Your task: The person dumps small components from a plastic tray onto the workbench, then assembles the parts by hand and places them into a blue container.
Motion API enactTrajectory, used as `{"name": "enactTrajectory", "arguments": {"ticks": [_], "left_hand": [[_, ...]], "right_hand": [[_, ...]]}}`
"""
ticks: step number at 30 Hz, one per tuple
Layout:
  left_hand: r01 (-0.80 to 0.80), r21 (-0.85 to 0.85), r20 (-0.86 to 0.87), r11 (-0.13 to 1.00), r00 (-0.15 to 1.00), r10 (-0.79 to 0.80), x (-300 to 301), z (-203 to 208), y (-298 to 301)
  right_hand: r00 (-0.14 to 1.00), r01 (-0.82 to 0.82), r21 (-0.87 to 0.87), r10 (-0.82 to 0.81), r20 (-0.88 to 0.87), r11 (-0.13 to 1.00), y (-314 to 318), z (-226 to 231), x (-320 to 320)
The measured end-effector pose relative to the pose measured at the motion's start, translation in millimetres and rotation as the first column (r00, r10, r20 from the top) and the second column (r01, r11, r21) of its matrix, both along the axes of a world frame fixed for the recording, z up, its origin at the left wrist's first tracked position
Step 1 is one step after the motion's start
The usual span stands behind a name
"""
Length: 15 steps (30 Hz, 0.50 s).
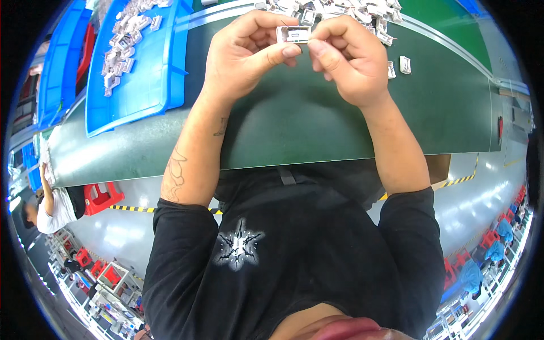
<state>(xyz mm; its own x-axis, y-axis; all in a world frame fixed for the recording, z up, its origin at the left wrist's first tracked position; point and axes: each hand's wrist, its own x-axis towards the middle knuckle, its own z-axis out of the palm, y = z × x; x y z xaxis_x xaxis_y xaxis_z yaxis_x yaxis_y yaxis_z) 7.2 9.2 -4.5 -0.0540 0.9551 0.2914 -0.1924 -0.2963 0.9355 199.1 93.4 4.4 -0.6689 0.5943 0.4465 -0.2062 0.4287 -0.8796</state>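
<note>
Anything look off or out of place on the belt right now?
Nothing looks damaged. Both hands, left hand and right hand, hold one small white part over the green belt. Two stray white parts lie apart from the main pile, right of the hands.

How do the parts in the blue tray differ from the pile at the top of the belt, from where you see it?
The parts in the blue tray lie in a loose strip inside the blue tray, to the left of the left hand; the pile on the belt sits bare on the green belt, beyond the right hand. The pile is denser and heaped, with strays beside it. Both are small, whitish and rectangular, like the small part held between both hands.
</note>
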Motion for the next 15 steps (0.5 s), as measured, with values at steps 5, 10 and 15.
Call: {"name": "enactTrajectory", "arguments": {"ticks": [5, 10, 15], "left_hand": [[-0.242, 0.067, -0.088, 0.968, 0.965, 0.247, -0.2, -1.0, 1.3], [-0.282, 0.262, -0.643, 0.923, 0.662, 0.385, 3.9, 3.2, 2.5], [-0.272, 0.251, -0.577, 0.929, 0.729, 0.369, 8.6, -0.9, 3.0]], "right_hand": [[0.987, 0.077, -0.276, -0.112, -0.115, 0.958, 4.8, -1.6, -1.4], [0.982, 0.19, -0.076, -0.19, 0.002, 0.979, 1.7, -1.1, -7.8], [0.979, 0.205, -0.159, -0.205, 0.02, 0.966, 3.8, -1.9, -9.3]]}}
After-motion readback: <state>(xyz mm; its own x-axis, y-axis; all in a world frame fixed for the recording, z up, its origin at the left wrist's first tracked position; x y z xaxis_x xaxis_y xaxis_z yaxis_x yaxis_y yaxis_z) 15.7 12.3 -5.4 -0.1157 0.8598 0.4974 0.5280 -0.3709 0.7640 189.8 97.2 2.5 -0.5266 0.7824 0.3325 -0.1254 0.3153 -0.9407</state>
